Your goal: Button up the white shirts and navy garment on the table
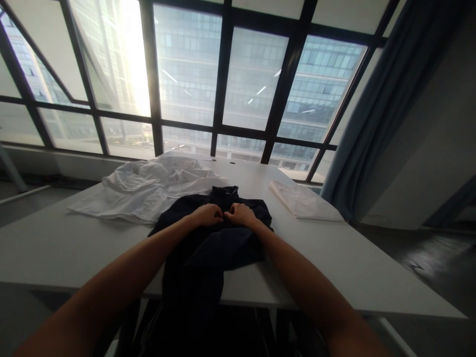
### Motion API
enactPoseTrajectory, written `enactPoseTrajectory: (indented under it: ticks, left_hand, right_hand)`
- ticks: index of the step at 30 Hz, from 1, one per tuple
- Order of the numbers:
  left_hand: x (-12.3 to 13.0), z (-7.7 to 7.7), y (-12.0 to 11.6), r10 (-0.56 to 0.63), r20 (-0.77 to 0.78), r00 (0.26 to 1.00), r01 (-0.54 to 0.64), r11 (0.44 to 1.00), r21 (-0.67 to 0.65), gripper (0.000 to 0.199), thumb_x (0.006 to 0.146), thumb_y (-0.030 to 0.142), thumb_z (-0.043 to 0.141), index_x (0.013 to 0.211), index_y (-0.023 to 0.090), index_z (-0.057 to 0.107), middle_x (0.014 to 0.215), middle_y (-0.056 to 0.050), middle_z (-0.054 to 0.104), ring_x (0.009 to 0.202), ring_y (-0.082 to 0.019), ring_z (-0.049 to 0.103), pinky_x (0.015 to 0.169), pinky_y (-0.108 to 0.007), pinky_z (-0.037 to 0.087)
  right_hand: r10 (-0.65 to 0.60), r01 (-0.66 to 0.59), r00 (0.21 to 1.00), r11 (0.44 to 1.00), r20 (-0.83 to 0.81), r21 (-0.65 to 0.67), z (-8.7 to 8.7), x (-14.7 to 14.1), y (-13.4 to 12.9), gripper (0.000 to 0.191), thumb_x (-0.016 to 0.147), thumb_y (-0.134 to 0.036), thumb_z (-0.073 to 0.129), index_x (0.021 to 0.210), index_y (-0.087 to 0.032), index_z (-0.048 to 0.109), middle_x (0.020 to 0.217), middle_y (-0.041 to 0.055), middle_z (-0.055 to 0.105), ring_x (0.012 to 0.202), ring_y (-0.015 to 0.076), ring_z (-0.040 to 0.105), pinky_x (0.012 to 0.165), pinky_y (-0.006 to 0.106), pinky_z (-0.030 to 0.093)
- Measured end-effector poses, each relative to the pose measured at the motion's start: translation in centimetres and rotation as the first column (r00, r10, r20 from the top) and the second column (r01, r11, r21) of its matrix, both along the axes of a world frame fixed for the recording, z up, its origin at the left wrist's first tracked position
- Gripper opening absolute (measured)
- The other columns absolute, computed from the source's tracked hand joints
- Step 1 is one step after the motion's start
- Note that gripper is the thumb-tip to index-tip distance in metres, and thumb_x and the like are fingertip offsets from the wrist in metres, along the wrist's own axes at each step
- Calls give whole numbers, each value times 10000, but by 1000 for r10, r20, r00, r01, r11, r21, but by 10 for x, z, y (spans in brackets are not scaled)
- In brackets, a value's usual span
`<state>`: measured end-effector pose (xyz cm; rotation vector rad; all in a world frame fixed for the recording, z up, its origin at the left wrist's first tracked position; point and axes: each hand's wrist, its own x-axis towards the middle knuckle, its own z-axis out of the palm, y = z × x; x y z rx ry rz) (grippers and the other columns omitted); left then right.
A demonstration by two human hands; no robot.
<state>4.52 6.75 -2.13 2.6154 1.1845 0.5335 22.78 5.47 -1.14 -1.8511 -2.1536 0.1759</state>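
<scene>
A dark navy collared shirt (223, 248) lies front-up across the near middle of the table, its collar (225, 191) toward the window. One part of it hangs over the near edge. My left hand (208, 214) is closed on the cloth just below the collar, fingers curled in. Close beside it, nearly touching, my right hand (240, 214) pinches the same front. Whatever small part the fingertips hold is too dark to make out.
Crumpled white cloth (148, 186) is spread over the left of the white table (320, 263). A folded white cloth (303, 201) lies at the right edge. Large windows (186, 69) stand behind, and a blue-grey curtain (366, 119) hangs at the right.
</scene>
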Motion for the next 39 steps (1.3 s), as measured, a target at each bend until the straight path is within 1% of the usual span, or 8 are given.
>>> enactPoseTrajectory:
  ticks: [4, 7, 11, 14, 20, 26, 33, 39]
  left_hand:
    - [-1, -3, 4, 70, 76, 995, -64, 995, -72, 132, 738, 325, 674, 781, 246, 771, 764, -27, 729, 746, -202, 656, 713, -254, 452]
    - [0, -1, 1, 148, 97, 984, -142, 988, -65, 213, 805, 379, 622, 775, 221, 763, 718, -48, 708, 710, -210, 646, 688, -270, 443]
    - [4, 1, -5, 229, 162, 960, -233, 973, 2, 332, 861, 462, 562, 888, 190, 750, 818, -77, 714, 757, -227, 651, 687, -288, 447]
    - [8, 0, -6, 218, 271, 937, -236, 971, 35, 330, 844, 445, 586, 950, 167, 731, 870, -72, 713, 776, -206, 645, 699, -276, 450]
    - [13, -5, -6, 158, 371, 915, -183, 983, 30, 232, 810, 317, 572, 889, 160, 723, 756, -37, 685, 677, -167, 602, 623, -251, 423]
    - [11, -4, -7, 173, 308, 935, -199, 979, 52, 209, 788, 318, 590, 863, 179, 727, 762, -32, 679, 670, -170, 598, 621, -257, 416]
    - [12, -3, -7, 154, 372, 915, -163, 987, -7, 205, 797, 281, 559, 864, 157, 708, 729, -21, 661, 660, -155, 584, 606, -242, 414]
    - [13, -6, -7, 100, 412, 906, -94, 995, -34, 191, 790, 205, 532, 849, 134, 699, 713, -24, 645, 642, -155, 575, 613, -257, 421]
  right_hand:
    - [30, -30, 1000, 1000, 3, 9, -2, 3, 7, 92, 776, -243, 671, 825, -177, 713, 845, 107, 695, 788, 228, 644, 677, 281, 452]
    - [117, -110, 986, 992, -122, 64, -2, 9, 9, 83, 800, -181, 614, 830, -169, 691, 794, 61, 670, 740, 174, 607, 673, 246, 427]
    - [290, -266, 866, 957, -408, 116, 1, 16, 9, 121, 862, -186, 507, 881, -156, 623, 757, 3, 605, 690, 137, 536, 662, 229, 409]
    - [328, -337, 784, 938, -527, 81, 3, 18, 6, 85, 851, -177, 485, 849, -167, 570, 731, -25, 544, 671, 131, 497, 647, 227, 401]
    - [388, -375, 798, 919, -462, 123, 3, 15, 1, 260, 906, -346, 517, 711, -174, 518, 664, -28, 499, 627, 130, 457, 593, 236, 354]
    - [374, -337, 839, 927, -395, 162, 4, 16, 1, 245, 865, -212, 495, 626, -168, 524, 625, -29, 507, 601, 113, 458, 594, 227, 341]
    - [262, -342, 711, 940, -652, 4, 0, 22, 1, 167, 803, -266, 565, 699, -154, 633, 615, -21, 571, 555, 118, 504, 546, 217, 384]
    - [243, -338, 690, 941, -682, -7, -3, 23, 2, 131, 749, -274, 627, 708, -150, 636, 606, -25, 569, 534, 111, 496, 526, 217, 389]
